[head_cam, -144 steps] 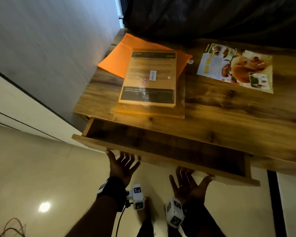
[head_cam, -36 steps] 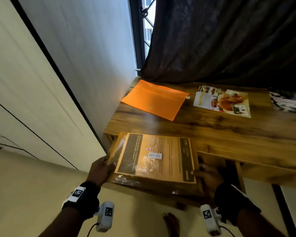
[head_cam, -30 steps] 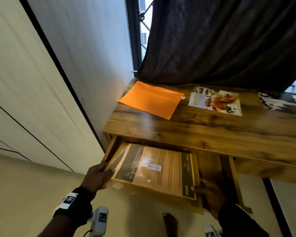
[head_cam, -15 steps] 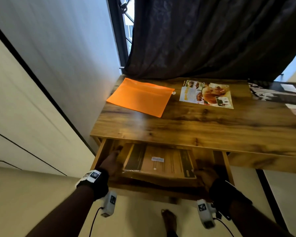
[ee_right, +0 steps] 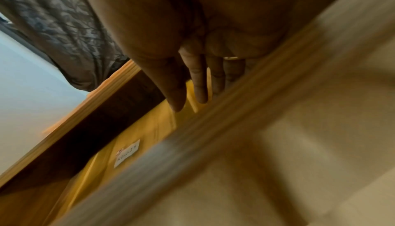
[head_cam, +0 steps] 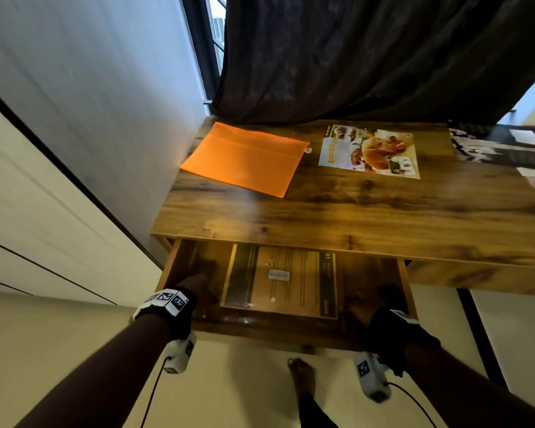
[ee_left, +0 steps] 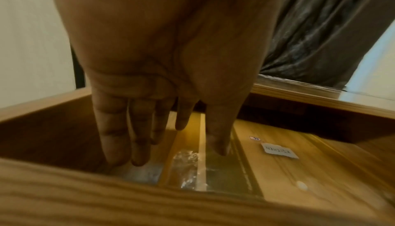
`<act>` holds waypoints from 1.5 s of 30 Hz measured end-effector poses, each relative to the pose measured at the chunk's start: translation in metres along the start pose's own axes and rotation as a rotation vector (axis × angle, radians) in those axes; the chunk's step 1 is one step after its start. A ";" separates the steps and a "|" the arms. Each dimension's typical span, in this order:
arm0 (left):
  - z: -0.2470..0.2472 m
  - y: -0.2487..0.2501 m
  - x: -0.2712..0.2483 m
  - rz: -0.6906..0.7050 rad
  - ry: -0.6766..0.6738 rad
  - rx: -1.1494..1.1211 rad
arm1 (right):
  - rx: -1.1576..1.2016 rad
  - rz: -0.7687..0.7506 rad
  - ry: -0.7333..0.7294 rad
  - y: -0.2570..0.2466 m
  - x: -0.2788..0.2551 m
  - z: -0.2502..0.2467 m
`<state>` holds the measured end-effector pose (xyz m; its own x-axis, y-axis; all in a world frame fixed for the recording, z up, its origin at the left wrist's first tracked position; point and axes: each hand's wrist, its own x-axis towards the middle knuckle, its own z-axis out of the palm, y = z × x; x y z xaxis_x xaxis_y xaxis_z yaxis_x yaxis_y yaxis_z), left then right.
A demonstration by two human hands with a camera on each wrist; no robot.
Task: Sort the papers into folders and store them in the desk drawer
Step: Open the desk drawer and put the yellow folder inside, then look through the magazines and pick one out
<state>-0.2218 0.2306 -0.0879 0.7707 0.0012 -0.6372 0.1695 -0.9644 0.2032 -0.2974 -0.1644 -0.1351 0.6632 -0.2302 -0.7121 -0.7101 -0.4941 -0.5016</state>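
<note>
A clear plastic folder (head_cam: 278, 281) holding a brown printed sheet with a small white label lies flat in the open desk drawer (head_cam: 275, 330). My left hand (head_cam: 198, 287) reaches into the drawer's left end. In the left wrist view its straight fingers (ee_left: 115, 145) point down and touch the folder (ee_left: 278, 170) at its crinkled left edge. My right hand (head_cam: 368, 307) is at the folder's right end, and the blurred right wrist view shows straight fingers (ee_right: 199, 87) just above the folder (ee_right: 145, 138). An orange folder (head_cam: 244, 159) lies on the desk's back left.
A colourful food flyer (head_cam: 369, 151) lies on the wooden desk top (head_cam: 352, 217) at the back. More printed papers (head_cam: 501, 146) sit at the right edge. A dark curtain (head_cam: 368, 57) hangs behind, a wall stands to the left, and a bare foot (head_cam: 301, 375) is on the floor below the drawer.
The clear folder went down from above the drawer to lie flat inside it. Both hands followed it in, and their fingers have straightened at its two ends.
</note>
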 end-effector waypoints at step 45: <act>0.004 0.128 0.040 0.504 0.542 0.417 | -0.985 -0.745 0.368 -0.089 0.018 -0.041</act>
<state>-0.1723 0.1066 -0.0903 0.8990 -0.4310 -0.0781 -0.4317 -0.9020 0.0086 -0.2121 -0.1590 -0.0833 0.9599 0.2281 -0.1629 0.2258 -0.9736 -0.0331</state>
